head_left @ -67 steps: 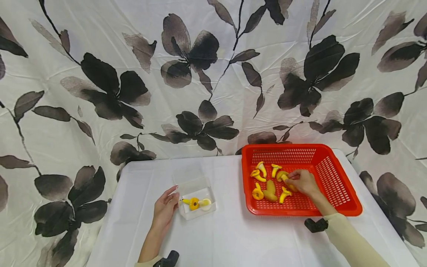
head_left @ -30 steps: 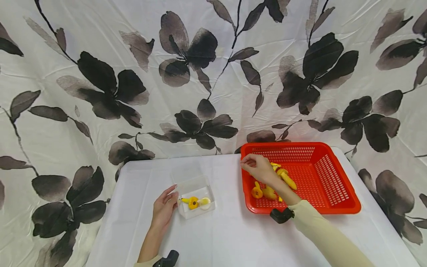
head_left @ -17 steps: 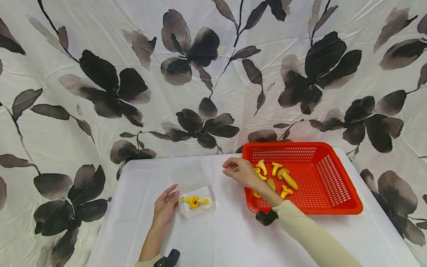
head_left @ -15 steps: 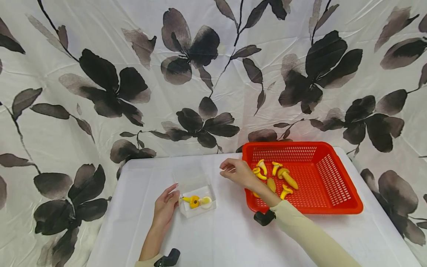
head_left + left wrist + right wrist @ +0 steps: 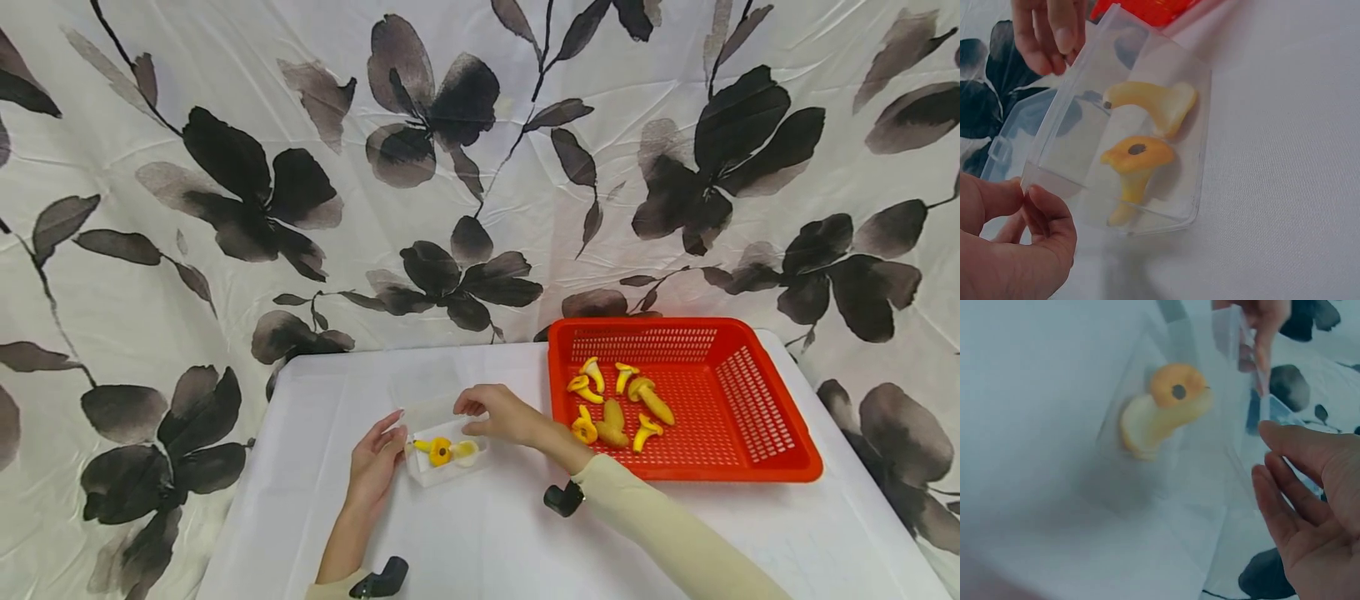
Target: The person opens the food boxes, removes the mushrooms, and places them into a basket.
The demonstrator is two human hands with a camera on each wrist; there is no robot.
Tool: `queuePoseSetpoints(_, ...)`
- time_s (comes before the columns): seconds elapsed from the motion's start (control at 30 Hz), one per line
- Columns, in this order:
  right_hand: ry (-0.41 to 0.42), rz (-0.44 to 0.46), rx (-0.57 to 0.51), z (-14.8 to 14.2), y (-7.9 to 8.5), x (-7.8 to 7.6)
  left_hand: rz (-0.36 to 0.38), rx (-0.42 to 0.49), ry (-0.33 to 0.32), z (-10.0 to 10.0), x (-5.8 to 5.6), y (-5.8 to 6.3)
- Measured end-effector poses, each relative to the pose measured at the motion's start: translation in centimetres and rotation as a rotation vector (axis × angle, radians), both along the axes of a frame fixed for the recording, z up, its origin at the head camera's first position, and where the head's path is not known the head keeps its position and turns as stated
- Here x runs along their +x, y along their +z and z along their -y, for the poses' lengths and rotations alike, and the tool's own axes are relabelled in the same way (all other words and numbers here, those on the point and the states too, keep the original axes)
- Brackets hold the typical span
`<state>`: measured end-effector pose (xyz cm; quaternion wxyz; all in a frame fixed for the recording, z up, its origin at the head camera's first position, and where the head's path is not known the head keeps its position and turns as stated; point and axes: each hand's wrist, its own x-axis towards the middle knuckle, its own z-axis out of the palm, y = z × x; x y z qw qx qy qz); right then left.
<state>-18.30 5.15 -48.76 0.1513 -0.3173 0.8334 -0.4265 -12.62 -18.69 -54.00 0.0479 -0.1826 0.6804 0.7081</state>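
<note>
A clear plastic box (image 5: 427,477) stands on the white table. Two yellow chanterelle mushrooms lie in it, one with a dark-holed cap (image 5: 1138,156) and one with a pale cap (image 5: 1179,106). My left hand (image 5: 375,462) pinches the box's left wall at the rim between thumb and fingers. My right hand (image 5: 498,414) is at the box's right rim, its fingers loosely bent and apart. In the right wrist view, the thumb (image 5: 1294,444) overlaps the rim and nothing lies between the fingers. The box's transparent lid (image 5: 1019,134) is folded back on the far side.
A red perforated basket (image 5: 757,471) stands on the right. On its left side lie several yellow chanterelles (image 5: 647,432) and two brownish mushrooms (image 5: 612,425). A floral cloth (image 5: 450,83) hangs behind the table.
My right hand has let go of a brownish mushroom in the basket, come out over its left edge and moved left to the box. My left hand has stayed at the box.
</note>
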Motion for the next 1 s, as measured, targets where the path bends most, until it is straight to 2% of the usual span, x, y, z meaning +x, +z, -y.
queuePoseSetpoints(0.17,0.093,0.008,0.108,1.5,-0.2,0.2,-0.004,-0.003,0.009,-0.1,0.0,-0.1)
queuePoseSetpoints(0.33,0.180,-0.072,0.277,2.9,-0.8,0.4,-0.025,0.017,0.017,-0.2,0.2,-0.2)
queuePoseSetpoints(0.53,0.171,-0.118,0.364,3.8,-1.5,0.8,-0.038,0.030,0.010,-0.2,0.3,-0.2)
queuePoseSetpoints(0.63,0.170,-0.137,0.342,3.9,-1.6,0.7,-0.038,0.028,0.012,-0.2,0.3,-0.2)
queuePoseSetpoints(0.83,0.215,-0.129,0.156,3.6,-1.4,0.2,-0.049,0.034,0.012,-0.1,0.3,-0.2)
queuePoseSetpoints(1.0,0.162,-0.102,0.048,2.8,-0.8,-0.2,-0.052,0.029,0.010,-0.2,0.2,-0.1)
